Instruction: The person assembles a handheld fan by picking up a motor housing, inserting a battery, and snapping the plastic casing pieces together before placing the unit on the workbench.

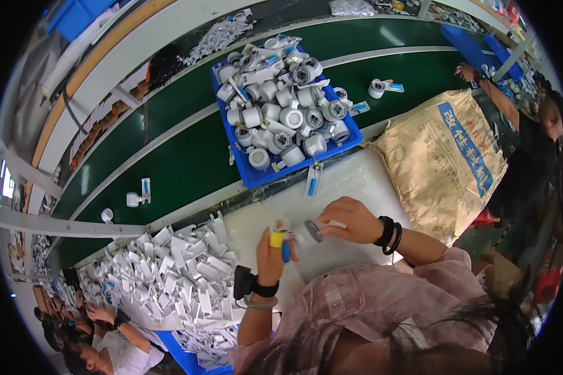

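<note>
My left hand (pixel 270 259) is closed around a small white assembly with a blue cylinder (pixel 286 251) on it. A yellow band (pixel 276 239) shows at that hand's fingers; I cannot tell whether it belongs to the part or is wrapped on a finger. To its right, my right hand (pixel 353 222) pinches a thin grey disc (pixel 314 231), seen nearly edge-on. A small white piece (pixel 336 224) also shows between its fingers. The two hands are close together above the pale worktop (pixel 350 178), and the gap between their parts is blurred.
A blue crate (pixel 250 178) heaped with white round housings stands beyond my hands on the green conveyor (pixel 181 134). White plastic handles (pixel 169 269) pile up at left. A brown paper sack (pixel 438 169) lies at right. Co-workers sit at lower left and far right.
</note>
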A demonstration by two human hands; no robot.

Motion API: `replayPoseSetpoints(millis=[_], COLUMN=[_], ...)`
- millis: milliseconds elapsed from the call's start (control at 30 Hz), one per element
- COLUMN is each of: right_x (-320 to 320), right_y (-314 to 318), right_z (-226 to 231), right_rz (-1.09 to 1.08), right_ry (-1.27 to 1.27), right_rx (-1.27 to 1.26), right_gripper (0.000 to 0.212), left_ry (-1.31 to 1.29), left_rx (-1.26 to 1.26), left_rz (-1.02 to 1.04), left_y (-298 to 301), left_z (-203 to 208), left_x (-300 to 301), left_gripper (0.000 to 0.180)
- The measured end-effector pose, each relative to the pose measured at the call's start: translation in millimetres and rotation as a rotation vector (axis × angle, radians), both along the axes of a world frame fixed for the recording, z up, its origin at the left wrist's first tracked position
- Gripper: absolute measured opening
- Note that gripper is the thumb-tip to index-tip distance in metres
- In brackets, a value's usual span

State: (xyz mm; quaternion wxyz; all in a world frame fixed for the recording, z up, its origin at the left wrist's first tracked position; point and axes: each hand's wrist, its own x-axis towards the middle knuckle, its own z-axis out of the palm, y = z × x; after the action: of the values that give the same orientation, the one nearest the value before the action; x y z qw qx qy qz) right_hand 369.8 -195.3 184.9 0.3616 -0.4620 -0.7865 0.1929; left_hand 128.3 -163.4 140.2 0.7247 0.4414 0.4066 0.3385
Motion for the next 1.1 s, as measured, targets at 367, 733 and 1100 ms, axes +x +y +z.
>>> replayPoseSetpoints(millis=[367, 733, 1100], right_x=[238.4, 239.7, 241.6], right_y=[150.6, 245.3, 230.5], right_z=[-84.4, -142.1, -106.0], right_rz=[-0.619, -0.855, -1.138], right_ry=[-0.157, -0.482, -0.166], right_rx=[-0.316, -0.372, -0.063], right_gripper=[0.017, 0.083, 0.069], left_ry=[0.006, 0.351, 0.329], left_rx=[0.190, 0.131, 0.175], left_rz=[0.609, 0.410, 0.326], left_y=[239.2, 147.1, 73.5], left_z=[-90.5, -88.1, -87.9], left_x=[-107.5, -32.6, -5.4], left_gripper=[0.036, 0.034, 0.026])
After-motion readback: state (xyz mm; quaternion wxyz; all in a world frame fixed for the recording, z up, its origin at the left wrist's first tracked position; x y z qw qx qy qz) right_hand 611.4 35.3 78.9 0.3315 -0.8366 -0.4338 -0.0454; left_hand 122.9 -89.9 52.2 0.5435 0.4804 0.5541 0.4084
